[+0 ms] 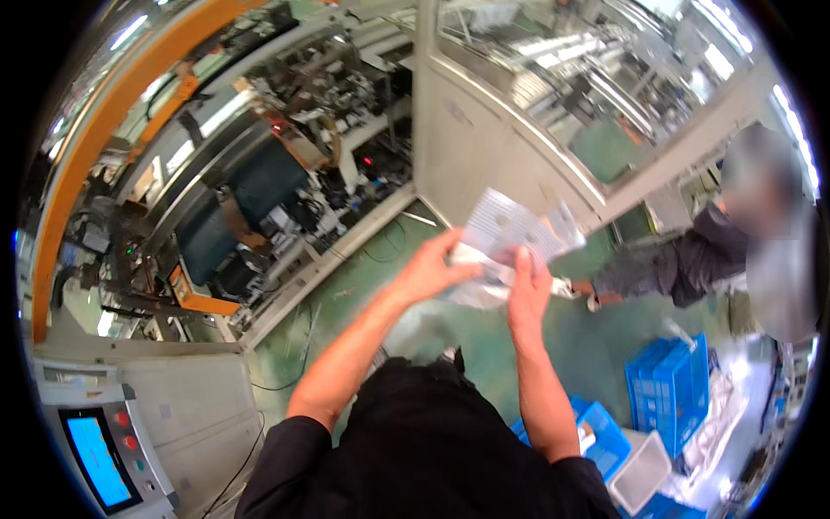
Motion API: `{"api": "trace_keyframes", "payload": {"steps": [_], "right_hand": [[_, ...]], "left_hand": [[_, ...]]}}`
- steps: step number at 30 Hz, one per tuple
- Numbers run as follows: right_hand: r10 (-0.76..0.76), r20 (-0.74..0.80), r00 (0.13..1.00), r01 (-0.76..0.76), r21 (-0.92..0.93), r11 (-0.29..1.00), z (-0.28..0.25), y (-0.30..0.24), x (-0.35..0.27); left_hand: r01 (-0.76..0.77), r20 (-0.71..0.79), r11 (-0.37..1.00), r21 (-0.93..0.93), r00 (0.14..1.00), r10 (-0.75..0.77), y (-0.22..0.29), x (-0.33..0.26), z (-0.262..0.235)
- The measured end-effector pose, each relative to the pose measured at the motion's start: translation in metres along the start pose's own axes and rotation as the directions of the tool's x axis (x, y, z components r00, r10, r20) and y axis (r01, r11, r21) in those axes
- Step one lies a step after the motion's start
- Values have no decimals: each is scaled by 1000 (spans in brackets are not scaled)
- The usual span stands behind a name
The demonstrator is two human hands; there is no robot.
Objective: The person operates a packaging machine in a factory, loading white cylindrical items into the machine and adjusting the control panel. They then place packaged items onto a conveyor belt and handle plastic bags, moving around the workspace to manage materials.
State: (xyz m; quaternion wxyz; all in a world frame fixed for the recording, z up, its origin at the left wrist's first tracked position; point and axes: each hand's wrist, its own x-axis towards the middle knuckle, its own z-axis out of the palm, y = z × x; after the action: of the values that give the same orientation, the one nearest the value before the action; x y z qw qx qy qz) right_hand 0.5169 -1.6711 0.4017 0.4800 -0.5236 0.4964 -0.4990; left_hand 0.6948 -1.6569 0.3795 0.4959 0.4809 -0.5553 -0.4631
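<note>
**Fingers pinching a clear plastic packet, mid-air over the green floor**

Fingers point(456, 245) of the left hand point(430, 270) are curled in and gripping the near-left edge of a thin, see-through plastic packet with white printed sheets inside point(504, 232). The right hand point(528, 290) comes up from below with its fingers closed on the packet's lower right part, so both hands are holding it at once. It's up at about chest height in front of the person, tilted and a bit fanned out, with nothing under it but the green factory floor point(588, 346).

Only one view here, the head camera, so that's all I've got for angles. Bare forearms come out of black sleeves at the bottom edge.

Around it: a big beige machine cabinet with glass panels point(493, 138) sits straight ahead, just past the packet. Off to the right a co-worker in dark clothing point(683, 259) is bent toward the floor, well apart from the hands. Blue plastic crates point(670, 381) are stacked lower right, with a clear plastic tub point(641, 471) beside them. Lower left there's a grey control panel with a blue screen point(97, 458).
</note>
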Motion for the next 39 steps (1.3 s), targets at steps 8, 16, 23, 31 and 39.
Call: {"api": "trace_keyframes", "payload": {"steps": [8,16,23,31,39], "right_hand": [[-117,-84,990,134,228,965,-22,-11,1],[-338,-135,931,361,226,905,-63,-41,2],[-293,-320,901,431,576,695,-109,-75,6],[-221,-270,937,232,10,973,-150,-6,20],[210,-98,973,-196,140,971,-126,131,25]], "left_hand": [[206,358,978,-13,915,-188,-125,-52,28],[271,238,950,155,923,-302,-161,-111,29],[392,156,886,249,886,-436,-224,-152,45],[440,-193,895,75,887,-420,-280,-124,53],[167,202,927,-336,974,-103,-98,58,112]]}}
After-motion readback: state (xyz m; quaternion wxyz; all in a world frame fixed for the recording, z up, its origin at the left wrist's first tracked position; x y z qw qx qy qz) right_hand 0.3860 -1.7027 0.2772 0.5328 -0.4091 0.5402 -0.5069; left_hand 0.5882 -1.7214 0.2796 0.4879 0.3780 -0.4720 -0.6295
